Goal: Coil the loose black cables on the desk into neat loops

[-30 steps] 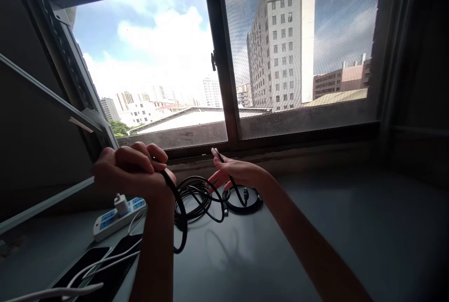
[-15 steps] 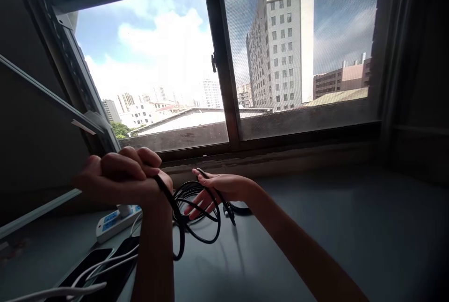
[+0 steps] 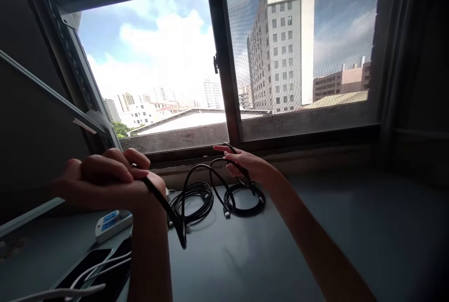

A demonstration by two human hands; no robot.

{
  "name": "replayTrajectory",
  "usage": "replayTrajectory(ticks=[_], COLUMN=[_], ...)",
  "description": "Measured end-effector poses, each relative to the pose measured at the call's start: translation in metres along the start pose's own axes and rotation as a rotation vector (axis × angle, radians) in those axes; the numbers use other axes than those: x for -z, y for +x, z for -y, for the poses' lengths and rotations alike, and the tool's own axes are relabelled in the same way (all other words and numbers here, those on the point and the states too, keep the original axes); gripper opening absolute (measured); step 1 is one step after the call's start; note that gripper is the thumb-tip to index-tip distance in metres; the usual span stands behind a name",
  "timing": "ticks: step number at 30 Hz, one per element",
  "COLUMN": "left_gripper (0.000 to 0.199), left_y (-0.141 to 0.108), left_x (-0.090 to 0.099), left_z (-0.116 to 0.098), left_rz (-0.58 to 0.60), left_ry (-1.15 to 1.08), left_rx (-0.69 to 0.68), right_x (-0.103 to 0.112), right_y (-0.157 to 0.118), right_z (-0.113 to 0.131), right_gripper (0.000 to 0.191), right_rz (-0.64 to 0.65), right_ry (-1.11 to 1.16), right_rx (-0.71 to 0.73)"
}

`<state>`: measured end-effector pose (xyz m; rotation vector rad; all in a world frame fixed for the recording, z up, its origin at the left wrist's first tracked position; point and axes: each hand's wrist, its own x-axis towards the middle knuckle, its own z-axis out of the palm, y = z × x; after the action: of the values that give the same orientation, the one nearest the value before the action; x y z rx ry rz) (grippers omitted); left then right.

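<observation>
Window; left hand tight around cable

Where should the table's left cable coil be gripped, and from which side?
Probably the near-right rim, pinched from above on the right: the left coil lies flat, strands bunched there, while the held cable crosses its left part.

A black cable hangs in loose loops between the hands.
</observation>
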<state>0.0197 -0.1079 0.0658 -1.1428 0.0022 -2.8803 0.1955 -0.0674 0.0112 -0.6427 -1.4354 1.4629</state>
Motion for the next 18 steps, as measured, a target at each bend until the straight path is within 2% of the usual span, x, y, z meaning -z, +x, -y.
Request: replayTrajectory(ticks=[4, 9, 14, 18], left_gripper=[0.04, 0.047, 0.05, 0.046], left_y=[0.004, 0.009, 0.009, 0.009], left_x=[0.004, 0.008, 0.009, 0.011], left_z=[0.001, 0.005, 0.008, 0.008], left_rz=[0.017, -0.024, -0.032, -0.002], left_ry=[0.032, 0.083, 0.122, 0.056], left_rx=[-0.039, -0.031, -0.035, -0.022], right_x=[0.007, 0.008, 0.001, -0.005], right_y=[-0.012, -0.026, -0.035, -0.039], right_z=[0.017, 0.031, 0.037, 0.041], right_gripper=[0.037, 0.041, 0.036, 0.036], right_rz=[-0.071, -0.055, -0.118, -0.132], right_ry=[-0.022, 0.024, -0.121, -0.103], right_rx=[0.039, 0.12, 0.158, 0.224])
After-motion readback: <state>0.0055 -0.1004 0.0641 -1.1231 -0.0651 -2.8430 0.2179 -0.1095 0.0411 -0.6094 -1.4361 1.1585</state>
